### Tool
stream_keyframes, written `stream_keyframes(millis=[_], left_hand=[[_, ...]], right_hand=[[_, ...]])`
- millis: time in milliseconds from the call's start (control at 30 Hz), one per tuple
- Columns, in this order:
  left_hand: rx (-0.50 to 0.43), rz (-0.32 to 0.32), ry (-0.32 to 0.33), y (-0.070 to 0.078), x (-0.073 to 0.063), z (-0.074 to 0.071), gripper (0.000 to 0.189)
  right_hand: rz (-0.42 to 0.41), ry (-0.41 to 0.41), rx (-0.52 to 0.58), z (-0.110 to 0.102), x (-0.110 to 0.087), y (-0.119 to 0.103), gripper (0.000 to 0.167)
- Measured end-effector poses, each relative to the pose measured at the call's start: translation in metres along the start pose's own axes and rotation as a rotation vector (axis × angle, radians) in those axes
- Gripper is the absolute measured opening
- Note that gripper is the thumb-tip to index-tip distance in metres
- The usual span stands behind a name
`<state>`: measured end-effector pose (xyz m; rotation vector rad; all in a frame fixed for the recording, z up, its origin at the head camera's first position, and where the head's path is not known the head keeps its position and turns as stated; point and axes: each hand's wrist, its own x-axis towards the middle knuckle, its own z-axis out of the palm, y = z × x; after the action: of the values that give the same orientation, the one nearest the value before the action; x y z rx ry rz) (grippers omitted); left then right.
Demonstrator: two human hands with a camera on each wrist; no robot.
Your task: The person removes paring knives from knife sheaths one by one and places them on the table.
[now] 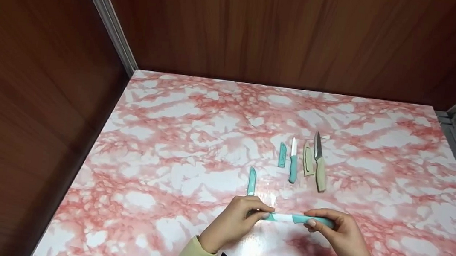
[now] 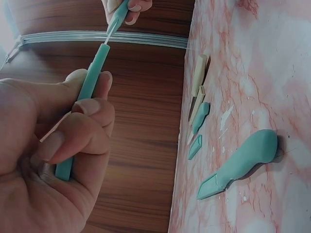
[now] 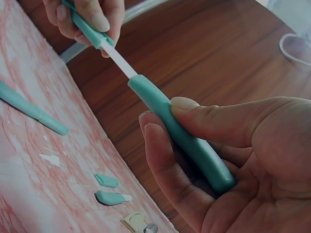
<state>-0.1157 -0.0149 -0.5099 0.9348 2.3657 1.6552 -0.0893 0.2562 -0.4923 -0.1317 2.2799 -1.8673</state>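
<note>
My right hand [image 1: 344, 232] grips the teal handle [image 3: 187, 133] of a knife, the thumb lying along one side. Its narrow white blade [image 3: 120, 62] points left, with a length of it bare. The blade's front end is inside a teal sheath [image 2: 94, 73], which my left hand [image 1: 232, 219] pinches between thumb and fingers. Both hands hold the knife and sheath in line, above the table near its front. Just beyond the left hand lies another teal knife [image 2: 248, 158], its blade covered by a sheath; the left hand partly hides it in the head view.
Farther back on the red-and-white marbled table [image 1: 166, 138] lie a small teal sheath [image 1: 282, 155], a teal knife [image 1: 293, 167] with a bare white blade, a beige sheath [image 1: 308, 161] and a beige-handled knife [image 1: 320, 173] with a bare metal blade. Brown wood-grain panels [image 1: 264, 33] surround the table.
</note>
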Motion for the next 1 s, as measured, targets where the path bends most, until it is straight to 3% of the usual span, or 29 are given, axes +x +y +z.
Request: stream_keyframes(millis=[233, 1000], left_hand=[[0.041, 0.036, 0.007, -0.0001, 0.0010, -0.0007, 0.019], [0.025, 0.014, -0.011, 0.0012, 0.0008, -0.0050, 0.019]], right_hand=[[-0.032, 0.003, 0.016, -0.0022, -0.0006, 0.0029, 0.025], [-0.010, -0.002, 0.016, -0.0069, -0.0040, 0.0022, 0.027]])
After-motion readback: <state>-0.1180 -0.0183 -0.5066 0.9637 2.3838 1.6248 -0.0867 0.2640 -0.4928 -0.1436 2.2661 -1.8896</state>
